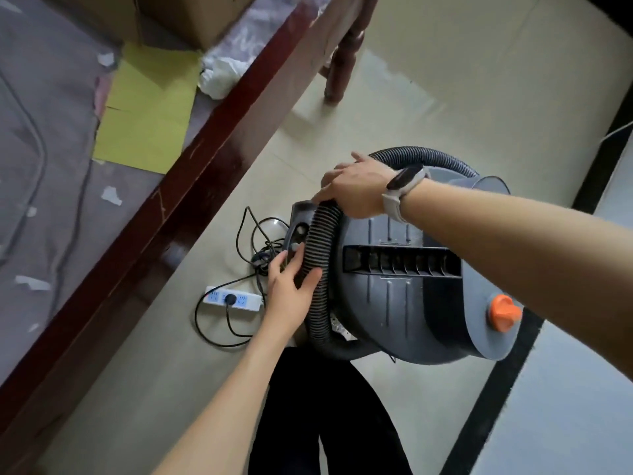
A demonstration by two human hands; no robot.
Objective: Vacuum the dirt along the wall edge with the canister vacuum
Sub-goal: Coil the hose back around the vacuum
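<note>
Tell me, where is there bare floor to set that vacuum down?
Bare tile lies beyond the vacuum, between the bed leg and the dark floor stripe. It is crowded left of the vacuum: a power strip and tangled cord fill the gap up to the bed frame.

We see bare floor [479, 80] at the upper right, with room to move. The big bed frame [212, 159] blocks the left. Tangled cords [253, 234] and a power strip [233, 299] crowd the middle.
</note>
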